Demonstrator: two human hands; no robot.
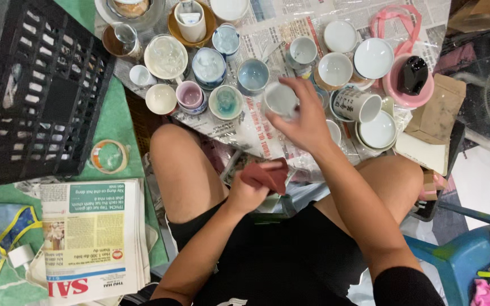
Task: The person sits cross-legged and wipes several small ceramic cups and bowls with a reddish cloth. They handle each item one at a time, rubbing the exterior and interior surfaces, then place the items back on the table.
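The right hand (307, 122) reaches forward, arm extended, fingers grasping a small white cup (281, 100) above the newspaper-covered floor (256, 136). The left hand (248, 192), drawn near the knee, clenches a reddish cloth (267, 174).

The floor (486, 181) carries spread newspaper (256, 133) crowded with ceramic cups (253, 75), beside a black crate (35, 85)

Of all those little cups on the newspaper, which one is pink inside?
The small pink-lilac cup, standing between the cream cup and the green-glazed cup; its neighbours are cream, green or pale blue inside.
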